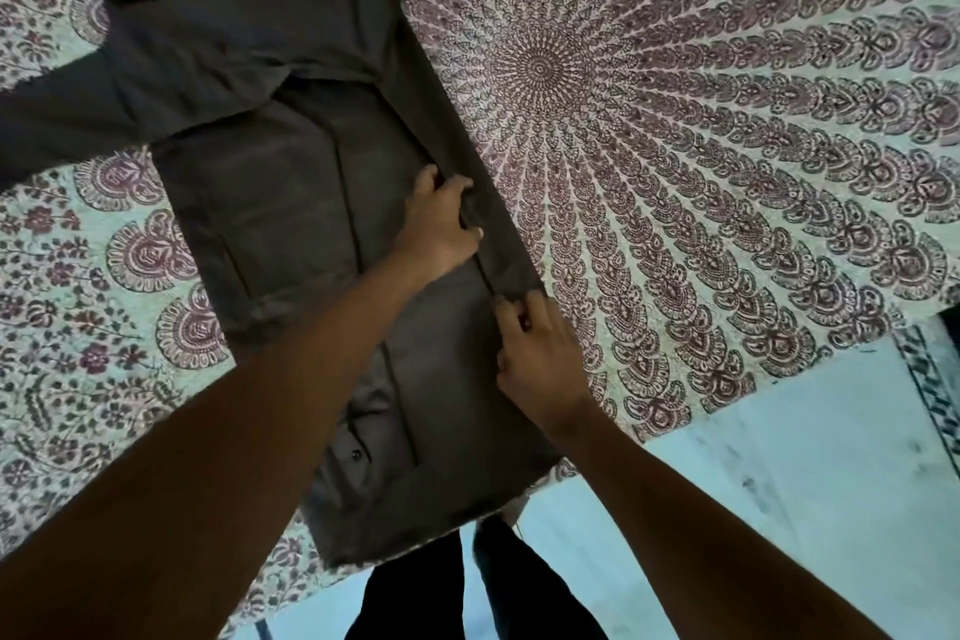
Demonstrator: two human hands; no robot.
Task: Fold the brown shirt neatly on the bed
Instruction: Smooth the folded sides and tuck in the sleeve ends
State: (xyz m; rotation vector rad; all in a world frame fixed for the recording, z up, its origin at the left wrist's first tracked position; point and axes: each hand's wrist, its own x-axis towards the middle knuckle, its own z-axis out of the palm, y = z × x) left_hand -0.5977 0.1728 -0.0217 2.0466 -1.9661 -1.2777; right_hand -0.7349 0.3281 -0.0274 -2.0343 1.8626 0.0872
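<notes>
The brown shirt (270, 203) lies spread on the bed, running from the upper left down to the bed's near corner. One sleeve reaches out to the left edge of the view. A long strip of the shirt's right side is folded over along its length. My left hand (441, 224) pinches that folded edge about midway, fingers curled round the cloth. My right hand (540, 359) grips the same edge a little lower, nearer the hem. A button shows on the placket near the bottom.
The bed is covered by a patterned mandala bedsheet (675, 130) in maroon and white. Its near edge ends at a pale tiled floor (779, 483). My dark trouser legs (467, 598) stand at the bed's corner.
</notes>
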